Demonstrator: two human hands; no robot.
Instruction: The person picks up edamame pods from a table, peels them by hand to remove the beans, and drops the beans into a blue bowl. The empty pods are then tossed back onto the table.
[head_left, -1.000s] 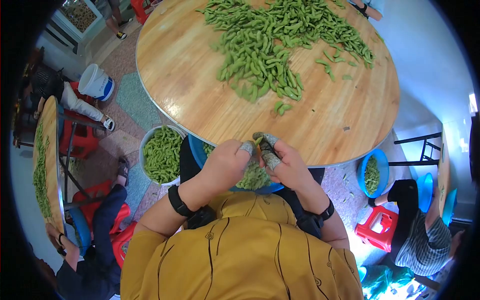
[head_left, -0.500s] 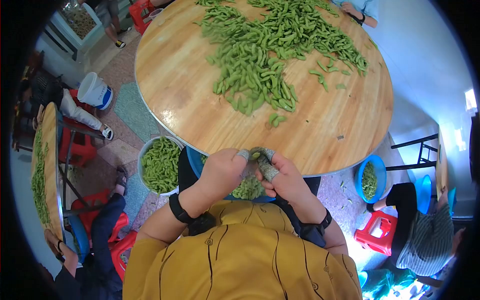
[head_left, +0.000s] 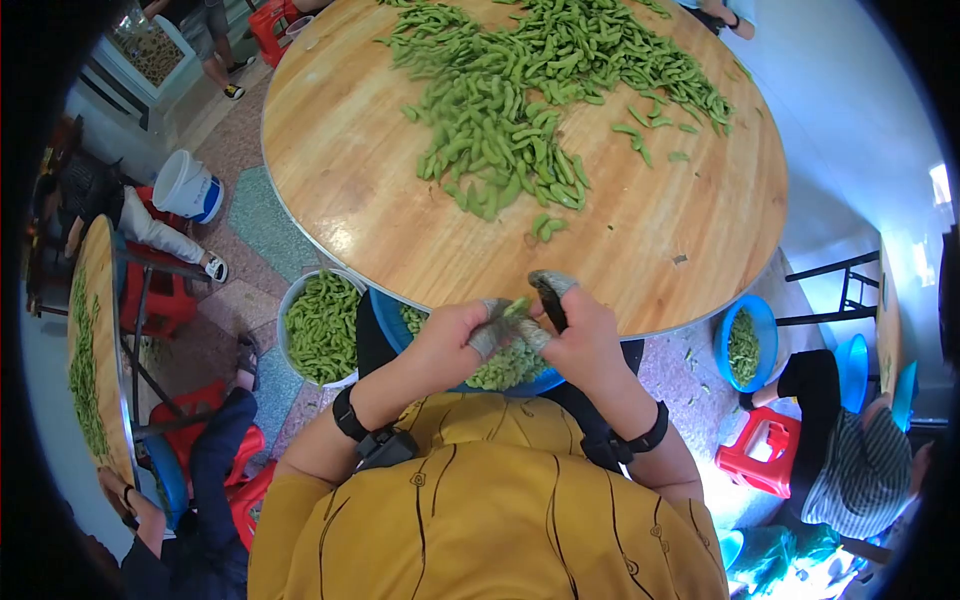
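My left hand (head_left: 452,338) has grey tape around its thumb and forefinger and is closed on a green soybean pod (head_left: 517,307) near the table's front edge. Just to the right, my right hand (head_left: 582,335), also taped, has its forefinger raised away from its thumb; that thumb is blurred and close to the pod. Beneath both hands, in my lap area, a blue basin (head_left: 545,382) holds shelled green beans (head_left: 500,368). A large heap of soybean pods (head_left: 500,120) lies on the round wooden table (head_left: 360,200), with a few loose pods (head_left: 547,228) nearer me.
A white bucket of pods (head_left: 322,330) stands at my left. Another white bucket (head_left: 188,187) is farther off on the floor. To the right are a blue basin (head_left: 745,345) with pods and a red stool (head_left: 760,450). Other people sit at side tables.
The fingertips were together on a pod; now my right forefinger has lifted away from its thumb. The pod stays by my left fingers, and the view has shifted slightly.
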